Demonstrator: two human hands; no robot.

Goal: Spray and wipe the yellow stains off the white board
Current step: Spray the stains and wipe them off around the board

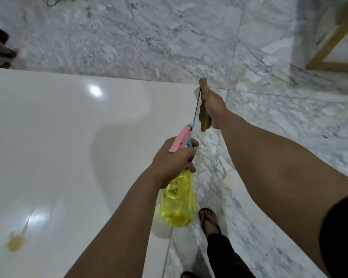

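A person stands at the right edge of a glossy white board point(58, 137) lying over a marble floor point(269, 117). The left hand point(173, 161) is wrapped around the neck of a yellow spray bottle point(178, 203) with a pink trigger point(39, 143), fingers point(191, 155) closed on it, nozzle aimed toward the board's far right edge. The right hand point(213, 108) grips a stained brown cloth point(204, 115) at that edge, fist closed. One yellow stain point(15, 242) sits at the near left, well away from both hands. To do this step well, the spray probably should turn toward that stain, then the cloth follow.
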